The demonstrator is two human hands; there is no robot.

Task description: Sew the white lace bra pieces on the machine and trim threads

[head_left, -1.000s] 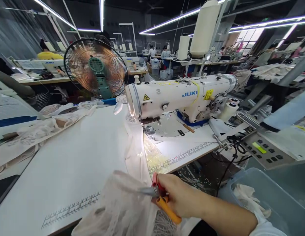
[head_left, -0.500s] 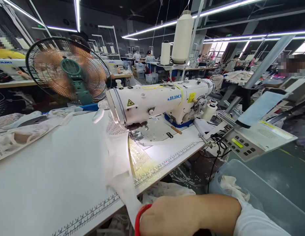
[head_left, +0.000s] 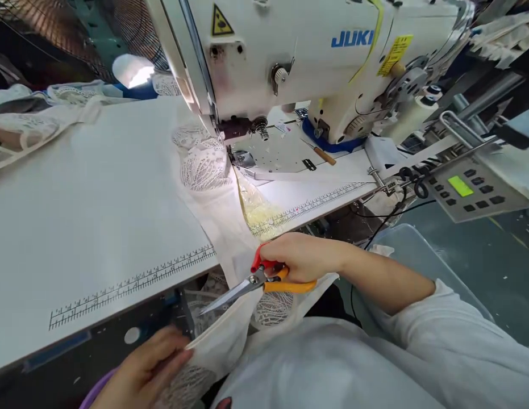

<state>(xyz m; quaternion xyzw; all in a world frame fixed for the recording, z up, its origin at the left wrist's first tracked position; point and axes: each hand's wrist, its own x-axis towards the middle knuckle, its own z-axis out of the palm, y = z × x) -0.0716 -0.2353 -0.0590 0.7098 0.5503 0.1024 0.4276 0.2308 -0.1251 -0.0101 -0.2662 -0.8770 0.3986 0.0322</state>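
Note:
My right hand [head_left: 300, 255] is wrapped round the red and orange handles of a pair of scissors [head_left: 236, 292]. The blades look closed and point left and down toward my other hand. With fingers pinched, my left hand [head_left: 149, 363] grips the edge of a white lace garment [head_left: 230, 329] below the table's front edge. White fabric with lace [head_left: 204, 165] runs from under the head of the sewing machine [head_left: 264, 74], over the table edge and down toward my lap.
The white sewing table [head_left: 111, 199] has a printed ruler along its front edge. An awl [head_left: 324, 154] lies on the machine bed. At right are a control panel [head_left: 469, 190] and a clear plastic bin [head_left: 421, 255]. A fan [head_left: 89, 34] stands behind, near more lace fabric [head_left: 38, 125].
My view has tilted down and moved closer to the machine. My left hand and the lace garment in my lap have come into view, and the scissors now show fully in my right hand.

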